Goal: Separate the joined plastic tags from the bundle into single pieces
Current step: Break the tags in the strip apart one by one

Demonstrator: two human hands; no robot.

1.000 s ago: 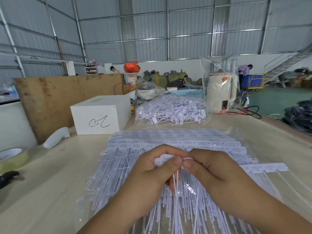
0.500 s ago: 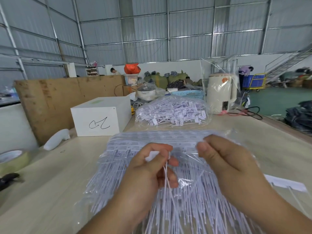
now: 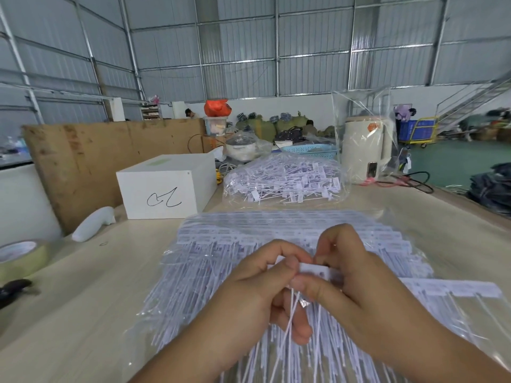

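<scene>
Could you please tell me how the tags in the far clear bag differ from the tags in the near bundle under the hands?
The far bag of tags holds single pieces lying jumbled in all directions; the near bundle holds joined strips stacked in neat overlapping rows. The far bag sits untouched; over the near bundle the left hand and right hand pinch one strip. Both are white tags in clear plastic.

Tag-strewn table (image 3: pixel 83 313), box (image 3: pixel 163 189), tape (image 3: pixel 22 255)

Corrugated metal walls (image 3: pixel 249 51), green floor (image 3: pixel 442 161), staircase (image 3: pixel 475 100)
</scene>
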